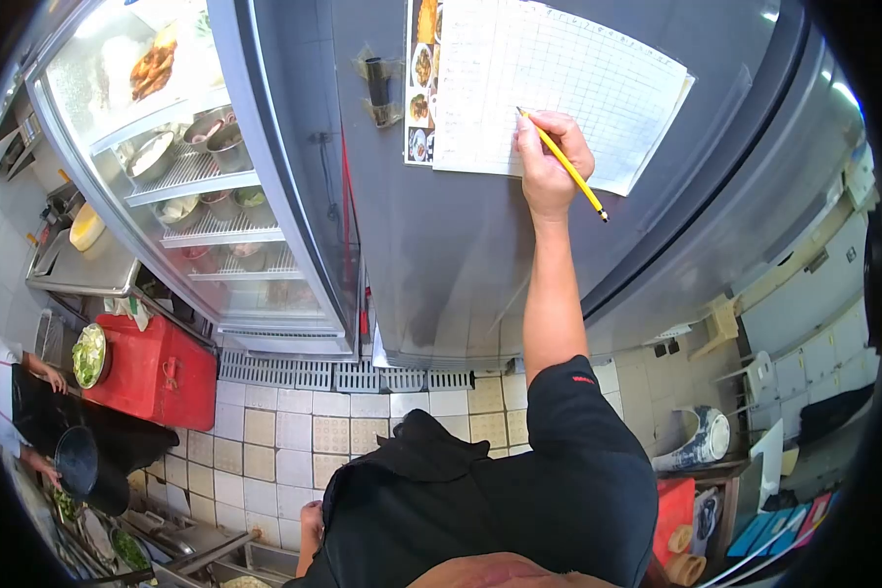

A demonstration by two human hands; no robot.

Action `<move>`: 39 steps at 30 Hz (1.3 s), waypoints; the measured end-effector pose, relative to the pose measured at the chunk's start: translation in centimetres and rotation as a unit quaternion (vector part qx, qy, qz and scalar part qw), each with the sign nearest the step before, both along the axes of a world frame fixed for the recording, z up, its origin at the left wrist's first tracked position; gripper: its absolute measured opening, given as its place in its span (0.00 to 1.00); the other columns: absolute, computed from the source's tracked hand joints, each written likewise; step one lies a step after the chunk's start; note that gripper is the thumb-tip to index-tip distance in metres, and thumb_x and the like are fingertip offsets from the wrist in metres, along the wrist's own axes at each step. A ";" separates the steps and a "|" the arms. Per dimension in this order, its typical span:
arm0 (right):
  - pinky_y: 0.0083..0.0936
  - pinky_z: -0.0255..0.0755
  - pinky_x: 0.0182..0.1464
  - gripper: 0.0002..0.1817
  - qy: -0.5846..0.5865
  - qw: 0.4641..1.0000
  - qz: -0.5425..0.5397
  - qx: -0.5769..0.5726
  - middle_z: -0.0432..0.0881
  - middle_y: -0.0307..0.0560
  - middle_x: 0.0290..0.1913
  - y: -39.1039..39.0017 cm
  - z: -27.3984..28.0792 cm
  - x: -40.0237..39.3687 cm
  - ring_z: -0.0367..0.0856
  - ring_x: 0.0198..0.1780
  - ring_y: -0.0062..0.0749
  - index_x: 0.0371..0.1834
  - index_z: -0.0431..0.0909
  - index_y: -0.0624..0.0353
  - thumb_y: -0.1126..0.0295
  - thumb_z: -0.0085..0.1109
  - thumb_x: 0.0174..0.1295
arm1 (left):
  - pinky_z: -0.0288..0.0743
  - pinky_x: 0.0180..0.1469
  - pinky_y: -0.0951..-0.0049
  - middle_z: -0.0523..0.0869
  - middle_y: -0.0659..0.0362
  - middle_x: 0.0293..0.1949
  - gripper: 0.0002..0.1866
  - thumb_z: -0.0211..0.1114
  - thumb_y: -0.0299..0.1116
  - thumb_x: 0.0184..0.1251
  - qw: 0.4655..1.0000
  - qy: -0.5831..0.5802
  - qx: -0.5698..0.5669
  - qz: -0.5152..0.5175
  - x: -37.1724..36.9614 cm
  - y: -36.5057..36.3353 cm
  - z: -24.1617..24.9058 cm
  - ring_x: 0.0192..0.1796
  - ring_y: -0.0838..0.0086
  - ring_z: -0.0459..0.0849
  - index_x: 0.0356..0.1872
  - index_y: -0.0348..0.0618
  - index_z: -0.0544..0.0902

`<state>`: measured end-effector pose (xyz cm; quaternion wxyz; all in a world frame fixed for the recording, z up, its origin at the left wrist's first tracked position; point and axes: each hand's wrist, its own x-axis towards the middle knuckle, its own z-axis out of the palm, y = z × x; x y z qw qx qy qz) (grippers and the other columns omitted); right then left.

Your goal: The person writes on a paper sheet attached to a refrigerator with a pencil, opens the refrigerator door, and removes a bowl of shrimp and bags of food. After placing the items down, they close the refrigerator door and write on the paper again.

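Observation:
My right hand pinches a yellow pencil with a dark end, its point touching a gridded paper sheet. The sheet lies against the grey metal surface of a tall cabinet. Handwriting runs down the sheet's left side; most of its grid squares look blank. Along its left edge is a strip of food pictures. Low by my body, my left hand shows only in part beside my black shirt, and its fingers are mostly hidden.
A glass-door fridge with bowls and pots stands at the left. Beyond it are a red bin with a bowl of cut greens, and a co-worker holding a dark bucket. A floor drain grate crosses the tiles.

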<state>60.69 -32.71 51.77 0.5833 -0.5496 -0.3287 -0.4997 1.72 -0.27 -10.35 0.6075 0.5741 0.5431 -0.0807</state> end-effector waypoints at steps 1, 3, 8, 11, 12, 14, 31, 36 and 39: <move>0.14 0.70 0.29 0.05 -0.002 1.000 -0.002 0.004 0.81 0.40 0.27 0.0 0.0 0.0 0.76 0.27 0.16 0.29 0.78 0.61 0.83 0.64 0.53 | 0.75 0.29 0.72 0.85 0.58 0.27 0.11 0.64 0.32 0.61 1.000 -0.002 0.004 -0.005 -0.3 -0.2 -0.3 0.26 0.73 0.81 0.38 0.34 0.86; 0.14 0.70 0.29 0.06 -0.009 1.000 -0.010 0.009 0.81 0.40 0.27 0.1 0.0 0.2 0.77 0.26 0.16 0.29 0.78 0.61 0.83 0.64 0.52 | 0.75 0.29 0.72 0.85 0.58 0.27 0.11 0.64 0.32 0.61 1.000 0.004 0.008 -0.013 -0.6 -0.4 -0.5 0.26 0.73 0.81 0.38 0.34 0.86; 0.14 0.70 0.27 0.06 -0.016 1.000 -0.012 0.021 0.81 0.40 0.27 0.7 0.1 0.2 0.77 0.26 0.17 0.29 0.78 0.61 0.83 0.65 0.52 | 0.76 0.30 0.72 0.85 0.57 0.27 0.11 0.64 0.32 0.61 0.999 0.020 0.006 -0.029 -1.5 -1.2 -1.1 0.27 0.73 0.81 0.38 0.34 0.86; 0.14 0.70 0.27 0.07 -0.021 0.999 -0.022 0.024 0.81 0.41 0.28 0.7 0.1 0.3 0.77 0.26 0.16 0.28 0.78 0.62 0.84 0.65 0.52 | 0.76 0.30 0.71 0.85 0.57 0.27 0.11 0.64 0.32 0.61 0.999 0.026 0.007 -0.031 -1.9 -1.6 -1.2 0.27 0.72 0.81 0.38 0.34 0.86; 0.14 0.70 0.27 0.07 -0.037 0.998 -0.051 0.008 0.81 0.41 0.28 0.8 0.3 0.1 0.76 0.26 0.16 0.28 0.77 0.62 0.84 0.65 0.52 | 0.76 0.30 0.71 0.85 0.57 0.27 0.11 0.64 0.32 0.61 0.999 0.027 0.006 -0.032 -1.9 -1.8 -1.1 0.27 0.72 0.81 0.38 0.34 0.86; 0.14 0.69 0.27 0.07 -0.069 0.991 -0.109 -0.025 0.80 0.41 0.28 0.9 0.8 -0.4 0.76 0.26 0.16 0.28 0.77 0.62 0.84 0.64 0.52 | 0.76 0.30 0.71 0.85 0.57 0.27 0.11 0.64 0.32 0.61 0.999 0.029 0.003 -0.035 -1.5 -2.0 -1.0 0.27 0.72 0.81 0.38 0.34 0.86; 0.26 0.80 0.33 0.07 0.081 0.989 0.084 0.092 0.82 0.53 0.35 -8.8 -0.1 -3.7 0.82 0.28 0.29 0.44 0.75 0.68 0.77 0.53 0.67 | 0.73 0.22 0.69 0.86 0.56 0.26 0.12 0.65 0.34 0.60 0.991 0.066 0.039 -0.109 6.5 -0.8 0.1 0.23 0.71 0.81 0.40 0.37 0.86; 0.25 0.79 0.39 0.14 0.005 0.968 -0.140 0.210 0.82 0.52 0.39 -16.6 0.6 -2.4 0.81 0.37 0.32 0.50 0.73 0.69 0.67 0.48 0.72 | 0.71 0.19 0.69 0.85 0.56 0.26 0.12 0.65 0.34 0.60 0.991 0.072 -0.001 -0.113 8.7 -0.4 0.6 0.21 0.69 0.80 0.40 0.36 0.86; 0.26 0.77 0.43 0.17 0.045 0.946 -0.224 0.231 0.80 0.52 0.43 -18.3 -0.1 -2.1 0.79 0.42 0.31 0.52 0.74 0.69 0.64 0.47 0.73 | 0.69 0.17 0.69 0.84 0.55 0.25 0.13 0.65 0.34 0.60 0.993 0.061 -0.015 -0.098 9.7 -0.9 1.7 0.19 0.69 0.79 0.41 0.36 0.86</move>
